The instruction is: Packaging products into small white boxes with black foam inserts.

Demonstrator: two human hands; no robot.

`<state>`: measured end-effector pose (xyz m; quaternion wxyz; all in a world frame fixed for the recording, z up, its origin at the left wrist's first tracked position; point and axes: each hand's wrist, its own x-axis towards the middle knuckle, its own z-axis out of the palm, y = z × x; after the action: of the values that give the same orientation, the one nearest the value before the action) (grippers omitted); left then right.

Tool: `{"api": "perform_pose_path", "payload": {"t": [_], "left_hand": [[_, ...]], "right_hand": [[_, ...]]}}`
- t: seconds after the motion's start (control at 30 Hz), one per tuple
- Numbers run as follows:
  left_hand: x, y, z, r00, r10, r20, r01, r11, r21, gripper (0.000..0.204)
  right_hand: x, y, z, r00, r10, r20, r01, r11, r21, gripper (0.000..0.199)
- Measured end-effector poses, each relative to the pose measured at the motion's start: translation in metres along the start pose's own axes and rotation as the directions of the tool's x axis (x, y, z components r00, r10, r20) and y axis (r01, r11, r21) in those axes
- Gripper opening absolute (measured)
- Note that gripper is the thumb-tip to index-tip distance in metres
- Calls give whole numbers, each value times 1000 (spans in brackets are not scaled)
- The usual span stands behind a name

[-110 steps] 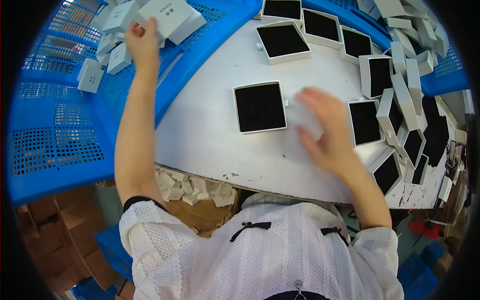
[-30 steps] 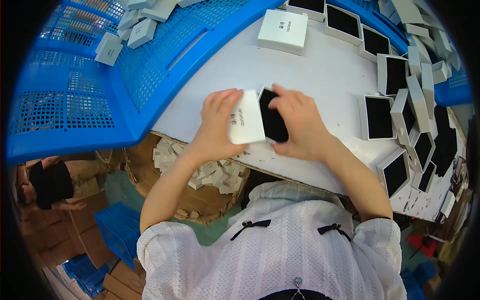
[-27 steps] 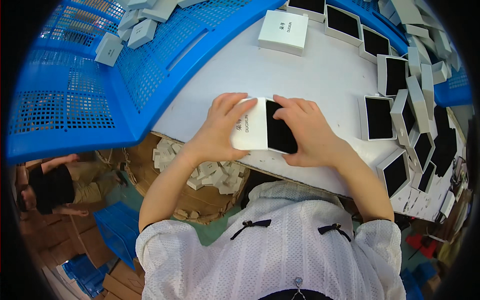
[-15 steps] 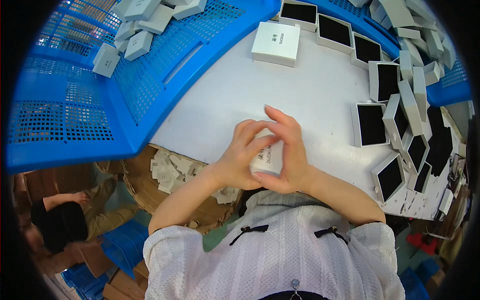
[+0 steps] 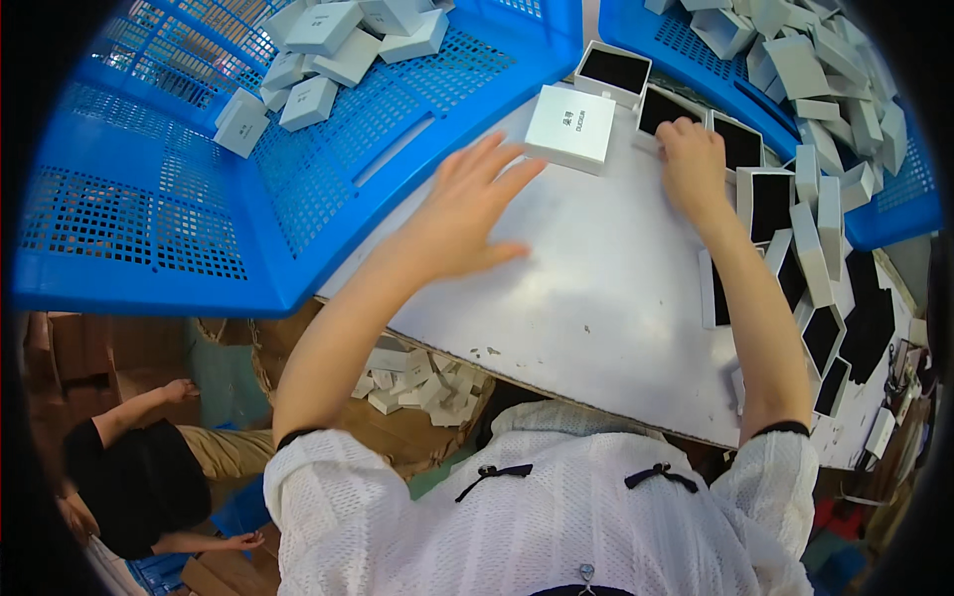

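White box (image 5: 568,121), lid on, lies flat on the desk (image 5: 616,288) between my two hands, and I reckon every place from it. Half a second ago I have both hands wrapped around another lidded box, in front of this one. Now that other box is out of my grasp, and I cannot tell where it lies. My left hand (image 5: 467,214) is in front of the white box and to its left, empty, fingers fanned and thumb held out; it is near the box's corner, but I cannot tell whether a fingertip brushes it. My right hand (image 5: 694,169) has gone to the right of the white box, fingers bent down over an open tray (image 5: 661,107) with a black insert; my knuckles hide whether I am pinching its wall or only resting there. For the work, I take this to mean that closing the other box is finished and both hands are free of it, while the tray at my right hand is uncovered. More open trays (image 5: 742,144) run on to the right of the white box. To its left is a blue basket (image 5: 318,263) with closed boxes (image 5: 345,58) heaped inside.
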<state>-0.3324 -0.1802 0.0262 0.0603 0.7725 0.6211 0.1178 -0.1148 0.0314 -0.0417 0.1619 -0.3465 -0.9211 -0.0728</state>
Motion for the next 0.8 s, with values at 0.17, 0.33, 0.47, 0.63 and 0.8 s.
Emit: {"api": "perform_pose_path", "payload": {"t": [0.17,0.33,0.47,0.63,0.8], "left_hand": [[86,-51,40,998,-39,-41,44,991,129,94],[95,-49,36,990,-112,82,110,994,28,97],[26,-32,26,983,-157,99,158,987,2,95],[-50,-1,38,974,-227,6,227,972,-68,94],[-53,11,55,952,-279,-124,251,946,-204,97]], "right_hand": [[-32,-32,-41,966,-168,-194,210,952,223,20],[-57,-3,-56,950,-299,-90,313,906,286,16],[-66,3,-53,937,-346,-45,347,907,239,18],[-75,-48,-48,996,77,38,-84,966,246,56],[-68,-93,-36,996,35,83,-72,869,490,49]]}}
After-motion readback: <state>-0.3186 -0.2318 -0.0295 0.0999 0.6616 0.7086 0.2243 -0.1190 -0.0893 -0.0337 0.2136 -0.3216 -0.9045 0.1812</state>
